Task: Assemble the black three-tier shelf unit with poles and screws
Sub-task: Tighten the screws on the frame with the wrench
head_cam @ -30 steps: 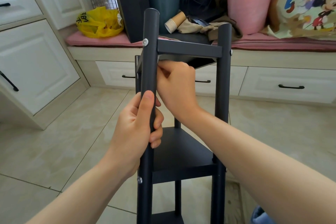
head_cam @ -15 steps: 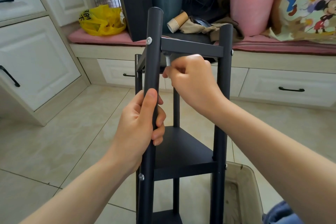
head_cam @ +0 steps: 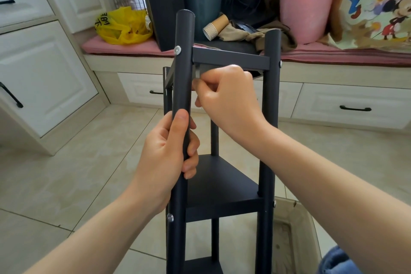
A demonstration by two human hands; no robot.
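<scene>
The black three-tier shelf unit [head_cam: 222, 184] stands upright on the tiled floor in front of me. My left hand [head_cam: 169, 151] grips its near left pole [head_cam: 183, 62] at mid height. My right hand [head_cam: 224, 98] is curled just under the top tier [head_cam: 231, 60], pinching a small silver tool [head_cam: 197, 73] that points up at the tier's underside by the near left pole. Silver screw heads [head_cam: 177, 50] show on the poles at the top and middle tiers. The right pole [head_cam: 270, 118] stands untouched.
A window bench with a pink cushion [head_cam: 124, 45] runs behind, holding a yellow bag [head_cam: 123, 26], a dark bin [head_cam: 202, 4], paper cups [head_cam: 214, 26] and a pink bucket [head_cam: 307, 2]. White drawers [head_cam: 351, 107] sit below; a cabinet [head_cam: 42, 73] is at left. A beige tray [head_cam: 293, 233] lies on the floor at lower right.
My right hand has come out from under the top tier toward me and turned, with the silver tool now showing above its fingers. My left hand keeps its hold on the pole.
</scene>
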